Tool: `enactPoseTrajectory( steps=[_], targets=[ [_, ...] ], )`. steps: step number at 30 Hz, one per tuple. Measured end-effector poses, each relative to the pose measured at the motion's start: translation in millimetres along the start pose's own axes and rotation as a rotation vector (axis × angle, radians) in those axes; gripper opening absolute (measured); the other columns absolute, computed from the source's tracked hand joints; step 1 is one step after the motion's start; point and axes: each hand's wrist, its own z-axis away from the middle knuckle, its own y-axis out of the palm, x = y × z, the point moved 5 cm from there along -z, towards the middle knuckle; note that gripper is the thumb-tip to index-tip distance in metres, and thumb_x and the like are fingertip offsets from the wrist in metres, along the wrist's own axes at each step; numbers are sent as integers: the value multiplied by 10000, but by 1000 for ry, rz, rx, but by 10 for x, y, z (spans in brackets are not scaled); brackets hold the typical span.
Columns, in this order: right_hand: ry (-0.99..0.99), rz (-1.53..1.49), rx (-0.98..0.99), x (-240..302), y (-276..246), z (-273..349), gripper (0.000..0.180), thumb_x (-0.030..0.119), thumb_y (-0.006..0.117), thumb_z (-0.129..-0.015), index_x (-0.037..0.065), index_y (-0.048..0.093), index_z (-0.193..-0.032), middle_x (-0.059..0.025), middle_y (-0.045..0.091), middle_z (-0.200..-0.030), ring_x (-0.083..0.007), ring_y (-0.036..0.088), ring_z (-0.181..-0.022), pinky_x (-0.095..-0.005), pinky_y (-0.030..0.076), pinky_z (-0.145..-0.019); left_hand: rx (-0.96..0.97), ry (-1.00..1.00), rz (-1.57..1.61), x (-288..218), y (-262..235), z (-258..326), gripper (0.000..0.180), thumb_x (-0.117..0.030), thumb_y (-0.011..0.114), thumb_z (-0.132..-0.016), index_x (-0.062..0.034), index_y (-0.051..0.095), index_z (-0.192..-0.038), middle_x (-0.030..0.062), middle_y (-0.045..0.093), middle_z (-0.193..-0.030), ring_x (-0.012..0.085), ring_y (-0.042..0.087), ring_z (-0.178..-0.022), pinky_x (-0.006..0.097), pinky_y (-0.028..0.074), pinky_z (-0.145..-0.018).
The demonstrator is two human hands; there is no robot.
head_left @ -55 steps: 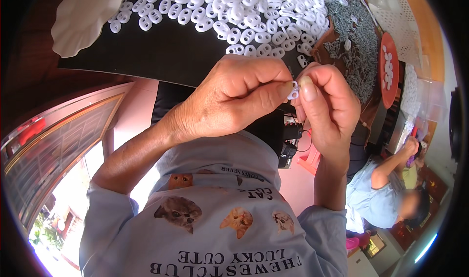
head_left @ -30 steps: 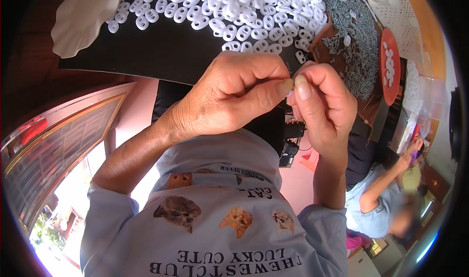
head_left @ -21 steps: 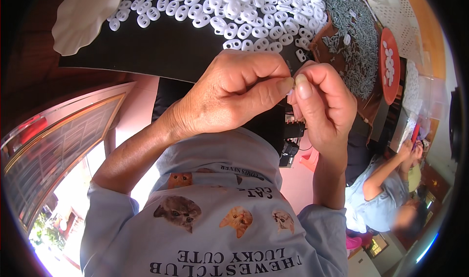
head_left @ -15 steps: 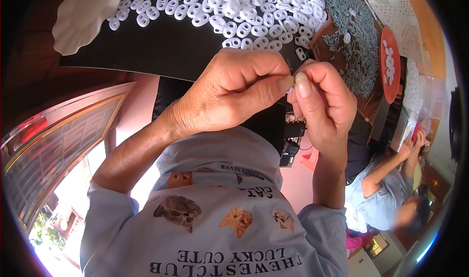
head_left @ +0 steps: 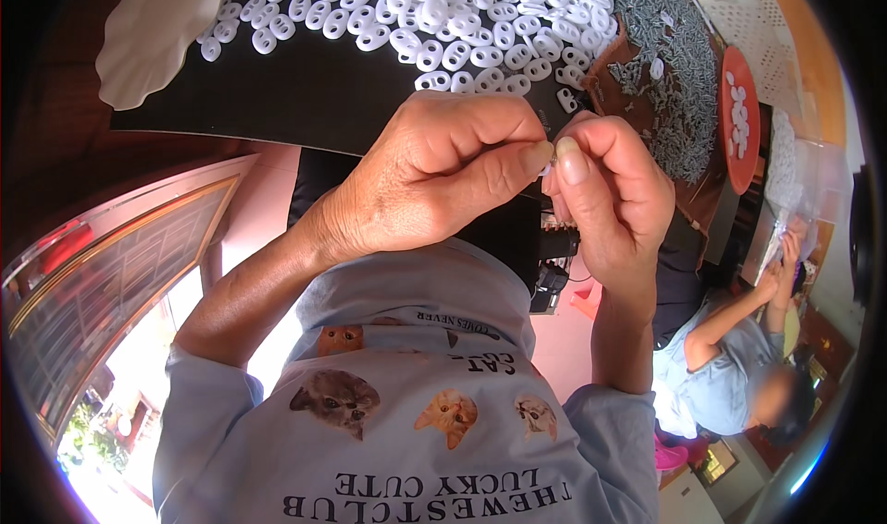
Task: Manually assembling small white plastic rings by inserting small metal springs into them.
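A black surface (head_left: pixel 277 99) spreads from 10 to 12 o'clock, bearing a heap of white two-holed pieces (head_left: pixel 443 16) at 12. Farther out at 2 o'clock lies a grey heap of tiny parts (head_left: pixel 682 108). The left hand (head_left: pixel 443 173) and right hand (head_left: pixel 617 191) meet fingertip to fingertip, pinching a small white piece (head_left: pixel 546 171), mostly hidden, nearer centre toward 2 o'clock.

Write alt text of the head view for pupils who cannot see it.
Left hand and right hand pinch a mostly hidden white piece. Ahead lies a heap of white pieces, with grey parts and an orange plate to its right.
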Motion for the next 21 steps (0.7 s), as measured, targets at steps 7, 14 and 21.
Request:
enactPoseTrajectory(
  steps=[7, 14, 21],
  targets=[
    [-4, 10, -5, -8, -7, 9, 74, 18, 597, -901, -30, 549, -870, -3, 521, -682, -38, 440, -595, -182, 353, -529, 13, 12, -22, 8, 1, -2, 134, -62, 539, -938, 49, 588, -880, 47, 550, -716, 99, 508, -644, 236, 404, -587],
    [10, 26, 6, -20, -14, 28, 75, 18, 602, -896, -25, 548, -867, 6, 507, -667, -35, 430, -590, -183, 349, -527, 23, 10, -48, -9, 3, -3, 129, -57, 539, -937, 48, 585, -880, 46, 546, -712, 97, 498, -640, 236, 400, -582],
    [17, 0, -8, -17, 8, 38, 80, 32, 596, -905, -21, 552, -865, -1, 530, -668, -35, 445, -589, -184, 356, -528, 28, -1, -36, -4, 0, 6, 115, -43, 537, -933, 49, 583, -882, 45, 543, -713, 97, 498, -640, 234, 399, -581]
  ],
)
